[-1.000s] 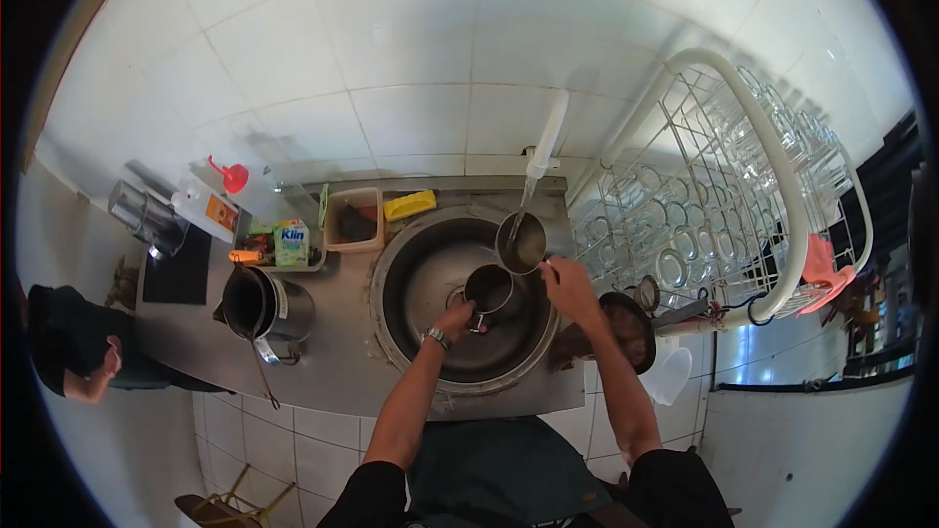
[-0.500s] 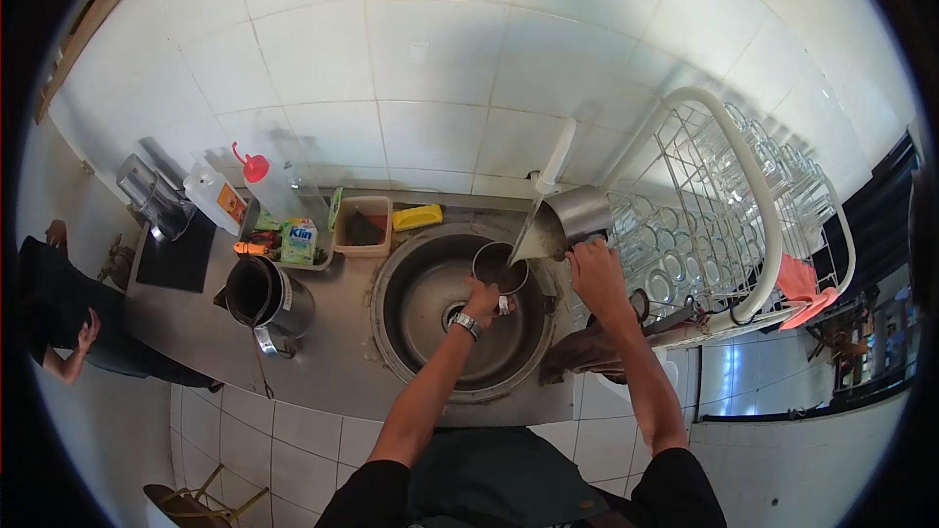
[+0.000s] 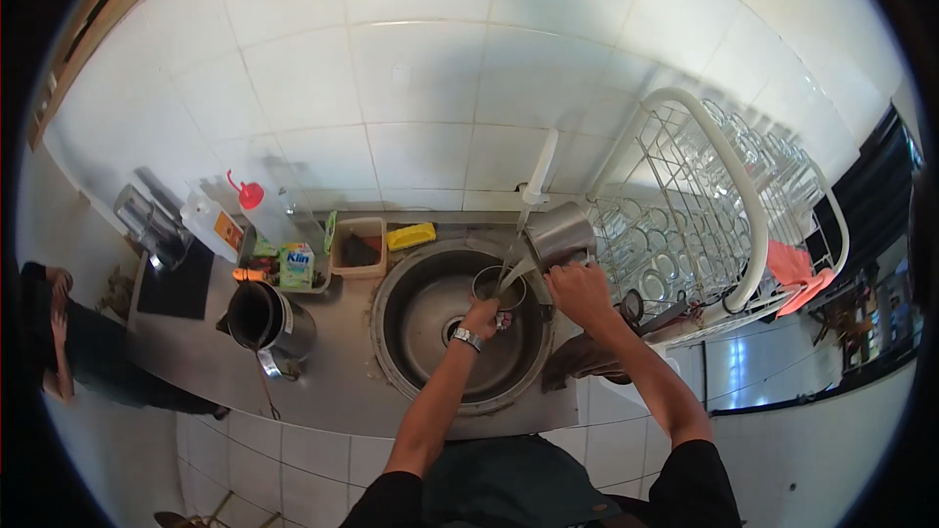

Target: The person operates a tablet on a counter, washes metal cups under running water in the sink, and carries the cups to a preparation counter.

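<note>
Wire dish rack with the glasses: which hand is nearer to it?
The right hand, gripping the tilted metal pitcher just left of the rack. The left hand holds a metal cup over the sink, farther left.

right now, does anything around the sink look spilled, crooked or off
One thing: the sink rim looks patchy and stained along its outer edge. The metal jug is tipped, but the right hand holds it with its mouth toward the cup in the left hand, so that seems deliberate. I see no clear spill.

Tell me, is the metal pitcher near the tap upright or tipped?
Tipped: the metal pitcher slants, its mouth turned sideways toward the metal cup rather than facing straight up.
</note>
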A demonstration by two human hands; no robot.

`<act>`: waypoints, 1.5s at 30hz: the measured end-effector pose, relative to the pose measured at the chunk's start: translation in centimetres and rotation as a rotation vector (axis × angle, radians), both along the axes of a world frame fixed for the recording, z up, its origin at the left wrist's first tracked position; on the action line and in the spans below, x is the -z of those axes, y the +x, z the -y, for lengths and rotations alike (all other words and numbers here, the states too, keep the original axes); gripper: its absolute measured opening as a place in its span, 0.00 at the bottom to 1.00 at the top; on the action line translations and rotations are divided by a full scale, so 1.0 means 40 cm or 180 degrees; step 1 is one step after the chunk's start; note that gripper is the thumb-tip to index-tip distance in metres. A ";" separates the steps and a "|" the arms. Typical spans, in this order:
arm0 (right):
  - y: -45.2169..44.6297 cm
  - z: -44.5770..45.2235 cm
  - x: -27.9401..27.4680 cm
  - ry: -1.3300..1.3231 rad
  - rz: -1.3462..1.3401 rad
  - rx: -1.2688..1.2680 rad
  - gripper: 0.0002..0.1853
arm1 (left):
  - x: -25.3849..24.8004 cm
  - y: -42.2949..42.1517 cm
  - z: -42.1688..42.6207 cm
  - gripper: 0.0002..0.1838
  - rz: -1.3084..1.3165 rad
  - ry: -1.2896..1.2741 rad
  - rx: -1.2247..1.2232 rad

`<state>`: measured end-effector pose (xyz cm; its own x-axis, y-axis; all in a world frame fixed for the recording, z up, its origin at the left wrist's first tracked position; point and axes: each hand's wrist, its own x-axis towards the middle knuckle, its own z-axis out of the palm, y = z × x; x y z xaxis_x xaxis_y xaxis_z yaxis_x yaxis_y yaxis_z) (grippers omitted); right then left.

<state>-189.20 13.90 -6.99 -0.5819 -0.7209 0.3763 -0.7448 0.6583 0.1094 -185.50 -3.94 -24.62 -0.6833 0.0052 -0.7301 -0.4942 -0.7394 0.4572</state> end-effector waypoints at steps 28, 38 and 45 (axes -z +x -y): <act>0.103 0.170 0.206 -0.3281 0.2793 0.0821 0.16 | -0.379 0.085 0.097 0.54 -0.1249 -0.7163 0.0936; 0.050 0.082 0.242 -0.3141 0.2849 0.0707 0.18 | -0.302 0.167 0.188 0.54 -0.1524 -0.5563 0.0019; -0.015 -0.028 0.116 -0.2268 0.1581 0.0507 0.16 | -0.100 0.179 0.159 0.39 -0.0691 -0.1074 0.0002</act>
<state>-189.81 15.01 -11.64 -0.8713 -0.3078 0.3823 -0.4908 0.5465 -0.6786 -178.33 -10.31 -20.61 -0.8219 -0.2097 -0.5296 -0.3598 -0.5297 0.7681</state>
